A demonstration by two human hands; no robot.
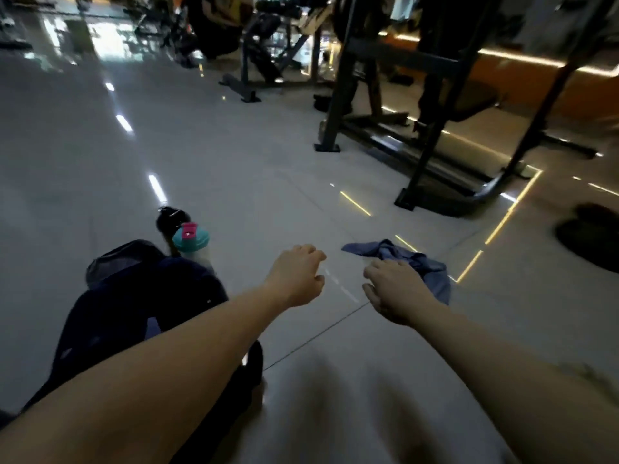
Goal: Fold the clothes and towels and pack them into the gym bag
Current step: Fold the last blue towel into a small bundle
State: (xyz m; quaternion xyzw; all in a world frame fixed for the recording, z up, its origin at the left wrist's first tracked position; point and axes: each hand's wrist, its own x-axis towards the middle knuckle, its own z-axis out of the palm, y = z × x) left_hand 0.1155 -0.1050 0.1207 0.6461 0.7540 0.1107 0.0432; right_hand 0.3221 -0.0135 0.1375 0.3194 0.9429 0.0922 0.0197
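Reaching forward over the pale tiled floor [234, 155], both bare arms stretch out from the near edge of the view. The left hand [296, 277] hangs above bare tile with its fingers [313, 254] loosely curled and holding nothing. The right hand [397, 293] is just to its right, apart from it, with its fingers [371, 271] relaxed and slightly spread, also holding nothing. This hand covers the near edge of a crumpled blue cloth [392, 251] that lies on the floor just beyond it, and whether it touches the fabric cannot be told. The cloth is bunched, not folded, with one corner trailing toward the left. A dark navy gym bag [140, 296] sits on the floor at the near left, partly under the left forearm and well apart from the cloth. A paler grey patch shows at the bag's far end. Just beyond the bag stands a bottle [191, 237] with a teal lid and a pink cap, and a small black object [172, 219] is right behind it. At the far right, the black frame of a gym machine [422, 135] stands on the floor, which is marked with thin yellow lines.
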